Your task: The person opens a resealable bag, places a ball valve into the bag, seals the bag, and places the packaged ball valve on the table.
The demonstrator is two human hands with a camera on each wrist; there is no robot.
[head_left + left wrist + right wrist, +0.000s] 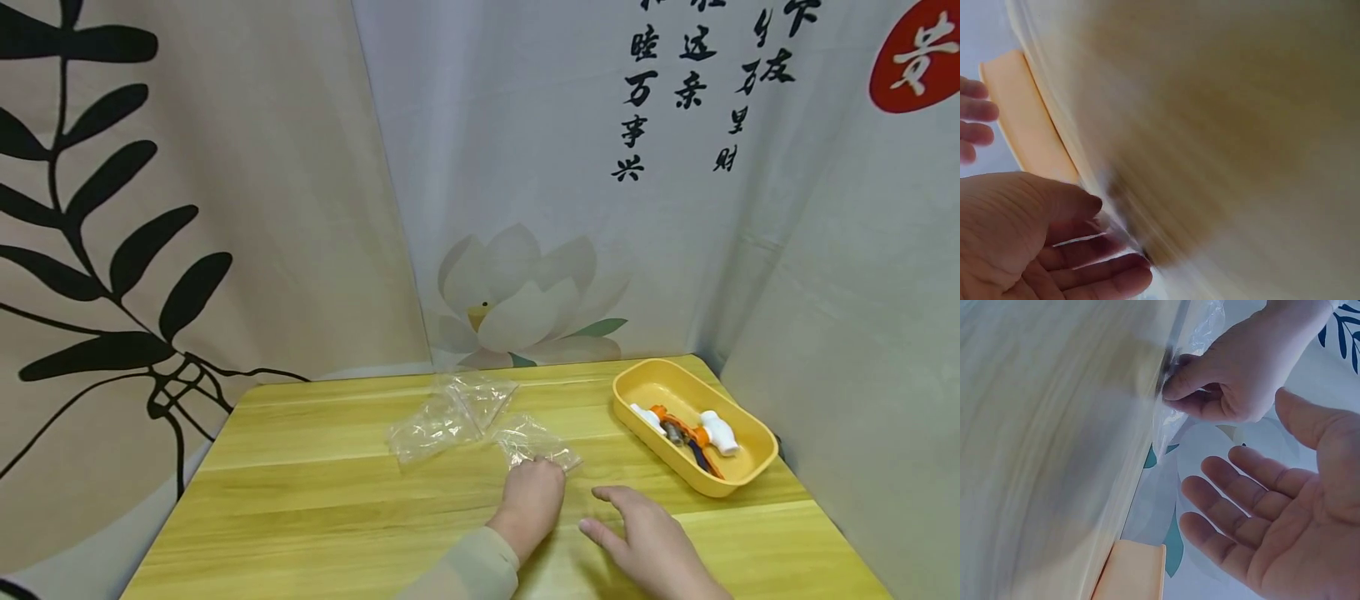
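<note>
A clear plastic bag point(528, 435) is gripped at its near edge by the left hand point(532, 498), whose thumb and fingers are brought together on the film; the bag is spread flat on the wooden table point(337, 500), just beyond the knuckles. More clear plastic point(435, 427) is laid farther out and to the left of that hand, near the gripped bag; how many bags are in it cannot be told. The right hand point(651, 537) is held beside the left, nothing grasped, its thumb and fingers spread apart. Beyond and to the right of the right hand, a yellow tray point(678, 390) is set, in which a white piece point(720, 433), orange parts and dark parts are held. Past both hands, the table is backed by a curtain point(532, 283) printed with a pale flower.
</note>
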